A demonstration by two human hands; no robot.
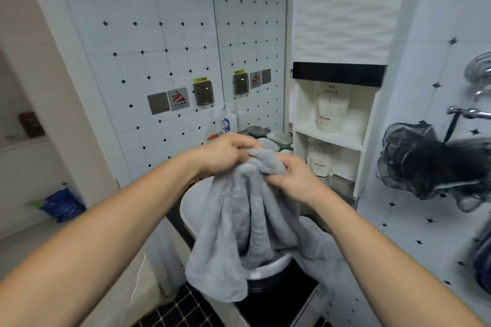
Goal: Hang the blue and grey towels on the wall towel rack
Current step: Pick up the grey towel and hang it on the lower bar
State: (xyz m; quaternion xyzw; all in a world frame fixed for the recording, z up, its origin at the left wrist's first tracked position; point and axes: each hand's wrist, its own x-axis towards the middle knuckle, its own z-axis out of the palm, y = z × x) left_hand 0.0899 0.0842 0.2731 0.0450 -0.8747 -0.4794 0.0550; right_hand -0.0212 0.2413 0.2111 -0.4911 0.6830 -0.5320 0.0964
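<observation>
Hands raised together: left hand (225,152), right hand (295,180), each grip clamped on grey towel (239,220).

**Bare arms, nothing worn**

Two forearms enter from the bottom corners, both bare to the frame edge, no sleeves or cuffs in view. Left hand (225,152) & right hand (295,180): no gloves, rings, watch or wristband. Fingers (275,180) short-nailed as far as visible; nail detail too blurred to say more.
</observation>
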